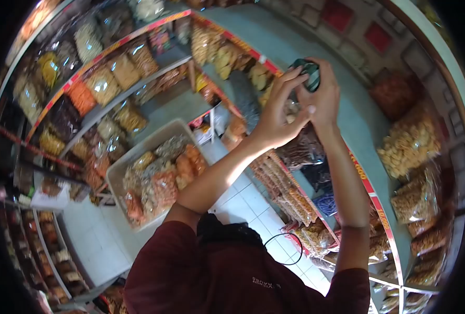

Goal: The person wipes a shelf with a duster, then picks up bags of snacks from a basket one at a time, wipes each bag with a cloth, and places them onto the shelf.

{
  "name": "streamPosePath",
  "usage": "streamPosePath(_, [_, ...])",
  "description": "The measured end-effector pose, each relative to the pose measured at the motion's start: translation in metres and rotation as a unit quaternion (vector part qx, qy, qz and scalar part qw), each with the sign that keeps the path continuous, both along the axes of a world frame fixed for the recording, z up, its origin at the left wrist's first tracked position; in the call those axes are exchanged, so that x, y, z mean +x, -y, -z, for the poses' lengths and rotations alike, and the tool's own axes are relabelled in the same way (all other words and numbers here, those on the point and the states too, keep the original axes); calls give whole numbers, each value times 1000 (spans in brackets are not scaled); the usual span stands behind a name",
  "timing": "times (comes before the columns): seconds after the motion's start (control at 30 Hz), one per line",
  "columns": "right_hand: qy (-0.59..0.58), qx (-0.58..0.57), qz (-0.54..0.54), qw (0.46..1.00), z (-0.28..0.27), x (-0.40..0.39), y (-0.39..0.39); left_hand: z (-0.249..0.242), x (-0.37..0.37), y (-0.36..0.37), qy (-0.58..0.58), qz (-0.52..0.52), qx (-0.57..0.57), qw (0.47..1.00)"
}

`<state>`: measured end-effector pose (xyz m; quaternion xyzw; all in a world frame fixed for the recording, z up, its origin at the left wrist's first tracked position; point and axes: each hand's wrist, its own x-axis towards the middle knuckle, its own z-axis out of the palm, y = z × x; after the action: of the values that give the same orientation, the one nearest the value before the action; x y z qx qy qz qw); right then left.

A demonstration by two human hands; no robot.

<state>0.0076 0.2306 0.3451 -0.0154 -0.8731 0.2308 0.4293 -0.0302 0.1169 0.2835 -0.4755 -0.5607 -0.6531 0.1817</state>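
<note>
Both hands are raised together over the grey shelf top (274,36). Between them is a small dark green object with lighter stripes (310,76), its exact kind hard to make out. My left hand (285,107) has its fingers curled toward the object, with the thumb stretched out toward the other hand. My right hand (324,94) is wrapped round the object's right side. The fingertips of the two hands overlap near it, and part of the object is hidden by the fingers.
Shelves with bagged snacks (104,83) curve along the left. More snack bags (410,141) stand on the right shelf. A pale tub of packets (120,183) sits left of my forearm. White floor tiles (248,209) show below, and a thin black loop (300,246) hangs near the body.
</note>
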Motion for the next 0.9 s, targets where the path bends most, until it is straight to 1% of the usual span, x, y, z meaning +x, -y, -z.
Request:
streamPosePath(0.1, [-15,-11,-130,991,55,-28,72,62,2,79,64,-91,7,994])
streamPosePath(0.17, [59,-91,-172,979,106,-50,130,109,-1,133,171,-136,33,975])
streamPosePath(0.23, [191,-113,-207,953,168,-68,176,171,-1,192,310,-141,26,940])
streamPosePath(0.3, [307,-129,-257,907,230,-82,220,226,5,261,355,-181,-74,914])
streamPosePath(0.37, [444,-132,-295,836,278,-87,258,289,17,322,469,-206,-64,857])
streamPosePath(0.43, [487,-162,-289,808,354,-89,292,314,38,377,528,-271,-108,797])
streamPosePath(0.47, [508,-177,-283,794,390,-88,307,336,46,403,567,-286,-133,761])
streamPosePath(0.53, [582,-213,-290,729,447,-91,332,390,57,446,638,-309,-181,681])
streamPosePath(0.57, [619,-231,-290,693,464,-88,342,404,62,458,635,-324,-195,674])
streamPosePath(0.67, [657,-225,-247,676,485,-81,364,450,70,475,624,-365,-227,653])
streamPosePath(0.73, [678,-252,-225,653,517,-75,366,496,64,479,661,-331,-228,634])
streamPosePath(0.77, [690,-266,-212,638,531,-69,375,510,60,485,681,-312,-229,622])
streamPosePath(0.8, [674,-278,-191,658,530,-64,378,455,50,478,693,-310,-199,619])
streamPosePath(0.87, [658,-254,-191,683,557,-57,382,468,41,478,697,-331,-236,590])
streamPosePath(0.9, [649,-242,-192,695,559,-56,384,474,38,477,697,-342,-255,576])
